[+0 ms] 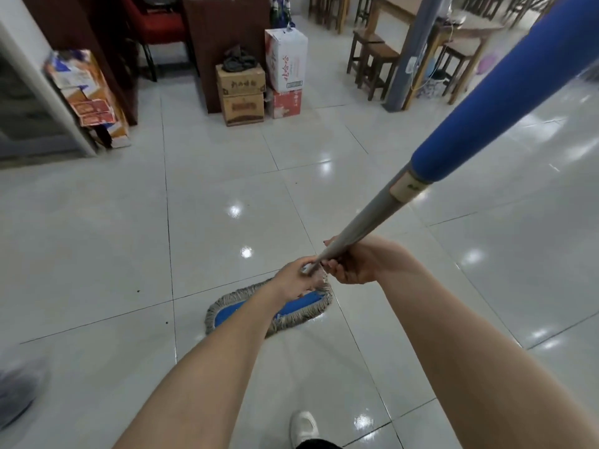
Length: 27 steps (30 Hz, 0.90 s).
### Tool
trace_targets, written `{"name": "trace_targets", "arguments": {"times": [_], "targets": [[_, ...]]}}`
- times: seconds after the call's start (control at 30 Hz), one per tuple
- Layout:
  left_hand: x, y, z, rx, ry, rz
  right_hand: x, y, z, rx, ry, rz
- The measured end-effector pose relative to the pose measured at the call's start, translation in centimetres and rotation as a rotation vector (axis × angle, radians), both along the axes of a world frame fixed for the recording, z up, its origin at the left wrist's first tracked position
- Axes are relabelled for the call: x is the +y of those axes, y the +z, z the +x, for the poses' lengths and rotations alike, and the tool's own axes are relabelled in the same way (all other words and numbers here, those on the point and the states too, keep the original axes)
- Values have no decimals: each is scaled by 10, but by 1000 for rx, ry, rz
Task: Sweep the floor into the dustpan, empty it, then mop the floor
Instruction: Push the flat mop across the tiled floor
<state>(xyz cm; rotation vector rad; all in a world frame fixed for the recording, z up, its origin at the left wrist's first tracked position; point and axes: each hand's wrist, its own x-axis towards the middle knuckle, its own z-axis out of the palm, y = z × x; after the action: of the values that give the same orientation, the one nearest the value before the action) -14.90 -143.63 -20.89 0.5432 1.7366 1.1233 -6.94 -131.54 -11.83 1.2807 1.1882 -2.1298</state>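
Note:
A flat mop head [291, 311], blue on top with a grey string fringe, lies on the glossy white tiled floor [113, 241] just ahead of my feet. Its grey metal pole [363, 218] rises toward the upper right and ends in a blue foam grip [505, 92]. My left hand [293, 278] grips the pole low down, right above the mop head. My right hand [359, 262] grips it just above the left, fingers curled round the shaft. My left forearm hides the middle of the mop head.
Stacked cardboard boxes [241, 92] stand against a dark wooden counter ahead. More boxes [87, 95] lean at the left by a glass door. Wooden stools [372, 63] and tables sit at the far right behind a grey pillar [411, 53]. My white shoe [303, 427] is below.

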Motion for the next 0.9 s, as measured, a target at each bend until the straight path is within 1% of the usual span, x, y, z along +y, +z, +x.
{"name": "trace_targets", "arguments": {"times": [0.03, 0.07, 0.17, 0.2, 0.23, 0.27, 0.4, 0.43, 0.5, 0.67, 0.8, 0.9], "targets": [[5, -1, -1, 26, 12, 10, 6, 0, -1, 6, 6, 9], [12, -2, -1, 96, 21, 11, 13, -1, -2, 13, 15, 15], [31, -3, -5, 478, -18, -8, 29, 2, -4, 27, 63, 56], [37, -3, -7, 569, -33, -8, 33, 3, -4, 40, 82, 68], [42, -3, -7, 612, -37, -2, 37, 3, -4, 60, 98, 79], [45, -4, -8, 600, -25, 6, 39, 4, -4, 80, 111, 89], [45, 0, -9, 424, 85, 82, 43, 3, -8, 160, 118, 176], [44, 1, -10, 432, 97, 91, 43, 4, -10, 180, 130, 191], [43, 4, -14, 507, 89, 83, 41, 4, -16, 207, 158, 224], [41, 16, -33, 374, 169, 121, 39, 6, -34, 257, 164, 314], [39, 24, -55, 300, 147, 140, 43, 12, -51, 298, 194, 370], [38, 28, -76, 301, 117, 124, 48, 23, -64, 371, 213, 361]]}}
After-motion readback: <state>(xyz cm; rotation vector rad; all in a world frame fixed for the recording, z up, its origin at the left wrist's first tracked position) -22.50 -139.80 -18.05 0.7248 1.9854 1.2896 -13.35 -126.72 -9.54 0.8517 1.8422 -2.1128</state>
